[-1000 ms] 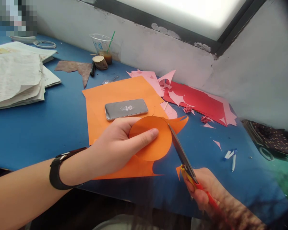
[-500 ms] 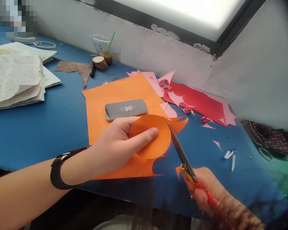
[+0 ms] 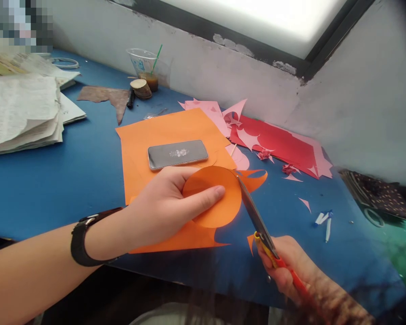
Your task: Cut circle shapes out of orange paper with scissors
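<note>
An orange paper disc (image 3: 228,207) is pinched in my left hand (image 3: 165,207), the thumb lying across its face. A narrow orange strip (image 3: 257,180) sticks out from its upper right edge. My right hand (image 3: 287,262) is wrapped round the red and yellow handles of the scissors (image 3: 257,216), whose blades look nearly together and meet the disc's upper right edge. Under and behind my left hand lie orange sheets (image 3: 135,153), with a dark phone (image 3: 177,154) on top. A small orange scrap (image 3: 251,244) rests beside the scissors.
Pink scraps (image 3: 248,139) and red paper (image 3: 284,146) lie at the back right, blue-white pens (image 3: 329,228) nearer. At the back are a plastic cup (image 3: 144,67), a wood piece (image 3: 141,89) and brown material (image 3: 103,94). Stacked papers (image 3: 23,108) cover the left.
The disc has shifted slightly down in my left hand, and the orange strip has moved a little down and right. The scissors have barely moved; papers at the far left have lifted.
</note>
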A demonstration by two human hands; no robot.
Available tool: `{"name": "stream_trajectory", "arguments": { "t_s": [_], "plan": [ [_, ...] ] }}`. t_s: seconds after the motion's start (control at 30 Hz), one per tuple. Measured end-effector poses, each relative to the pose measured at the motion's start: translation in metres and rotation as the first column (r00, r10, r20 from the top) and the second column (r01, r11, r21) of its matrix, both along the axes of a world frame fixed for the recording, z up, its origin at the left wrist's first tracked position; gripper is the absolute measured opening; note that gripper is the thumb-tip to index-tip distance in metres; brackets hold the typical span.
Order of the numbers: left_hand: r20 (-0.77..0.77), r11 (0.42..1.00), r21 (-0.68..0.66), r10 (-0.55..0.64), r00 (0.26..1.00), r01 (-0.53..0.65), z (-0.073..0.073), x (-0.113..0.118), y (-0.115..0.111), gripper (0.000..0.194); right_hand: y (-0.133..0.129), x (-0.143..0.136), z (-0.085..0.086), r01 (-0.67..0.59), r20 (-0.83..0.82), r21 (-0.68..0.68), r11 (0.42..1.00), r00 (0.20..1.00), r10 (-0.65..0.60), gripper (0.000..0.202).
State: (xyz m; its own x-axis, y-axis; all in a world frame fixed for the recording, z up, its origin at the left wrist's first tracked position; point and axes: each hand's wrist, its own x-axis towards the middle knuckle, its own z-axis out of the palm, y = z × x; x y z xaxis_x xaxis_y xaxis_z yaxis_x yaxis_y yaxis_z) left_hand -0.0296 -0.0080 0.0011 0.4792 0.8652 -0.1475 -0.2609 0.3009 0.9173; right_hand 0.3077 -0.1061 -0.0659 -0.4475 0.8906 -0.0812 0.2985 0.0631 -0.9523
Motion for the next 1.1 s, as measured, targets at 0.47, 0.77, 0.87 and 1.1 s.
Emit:
{"name": "stream_trajectory", "arguments": {
  "t_s": [0.47, 0.77, 0.87, 1.1],
  "plan": [
    [-0.137, 0.999, 0.027, -0.015, 0.991, 0.019, 0.005, -0.001, 0.001, 0.019, 0.002, -0.003, 0.001, -0.009, -0.044, 0.066, 0.998, 0.999, 0.012, 0.068],
    [-0.237, 0.994, 0.106, 0.064, 0.969, -0.04, 0.006, -0.002, -0.002, 0.032, 0.006, -0.008, 0.01, -0.009, -0.041, 0.054, 0.999, 0.999, 0.012, 0.074],
    [-0.221, 0.993, 0.104, 0.075, 0.972, -0.053, 0.006, -0.001, -0.002, 0.033, 0.004, -0.005, 0.005, 0.01, -0.021, 0.028, 1.0, 1.0, -0.009, 0.078],
    [-0.22, 0.991, 0.121, 0.084, 0.972, -0.058, 0.005, -0.002, -0.002, 0.042, -0.001, -0.005, 0.002, 0.043, -0.064, -0.055, 0.998, 0.997, -0.047, 0.077]
  ]
}}
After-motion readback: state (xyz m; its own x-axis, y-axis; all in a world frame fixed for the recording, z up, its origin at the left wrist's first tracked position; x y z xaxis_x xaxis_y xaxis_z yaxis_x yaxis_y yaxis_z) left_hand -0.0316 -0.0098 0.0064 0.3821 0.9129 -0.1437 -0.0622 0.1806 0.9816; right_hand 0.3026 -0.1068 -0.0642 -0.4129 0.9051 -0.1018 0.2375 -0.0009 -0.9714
